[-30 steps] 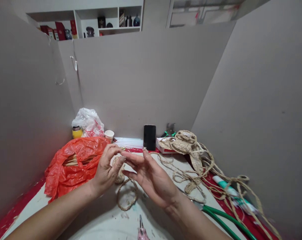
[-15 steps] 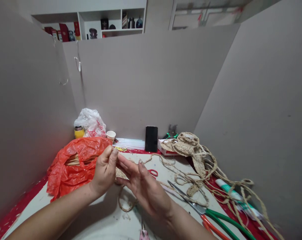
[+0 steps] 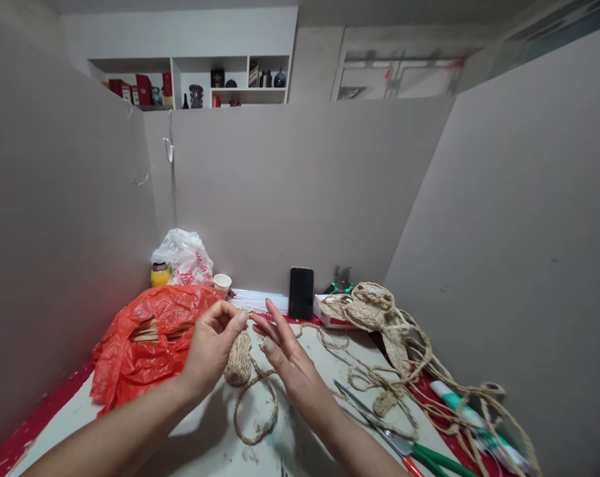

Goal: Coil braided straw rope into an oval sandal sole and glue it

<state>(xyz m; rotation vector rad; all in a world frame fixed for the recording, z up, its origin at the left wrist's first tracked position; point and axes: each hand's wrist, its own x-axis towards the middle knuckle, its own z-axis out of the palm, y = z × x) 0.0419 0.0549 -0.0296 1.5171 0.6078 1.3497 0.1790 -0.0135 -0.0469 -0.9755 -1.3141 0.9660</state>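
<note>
Two bare hands meet over the table's point(image 3: 181, 454) pale, stained top. The left hand point(image 3: 205, 351) is curled, thumb tip drawn in close to the bent fingers; whether it grips anything between them I cannot tell. The right hand point(image 3: 300, 377) is open, fingers loosely spread and nothing visible in it, its fingertips near the left thumb.

Just beside the left thumb is the woven piece point(image 3: 238, 364) — tan, plump, rounded at its lower end, ridged with tight braiding. I cannot tell if it rests on the table or hangs from the hand. Near it curls a braided loop point(image 3: 237, 412), roughly round.

To the right of the right hand lie shears point(image 3: 387, 434), with long metal blades pointing away and smooth green and red handles near them. Coarse rope point(image 3: 359, 377) sprawls beyond, thin and looping, running up to a coiled fibre bundle point(image 3: 369, 311) by a shallow box point(image 3: 330, 317).

Left of the hands slumps a crinkled red bag point(image 3: 126, 324), flat tan strips point(image 3: 148, 330) showing through its opening. Farther back stand a glossy yellow jar point(image 3: 159, 275), a filmy white bag point(image 3: 183, 255), a paper cup point(image 3: 222, 283) and a slim black phone point(image 3: 300, 293) — upright before the smooth grey partition point(image 3: 304, 185).
</note>
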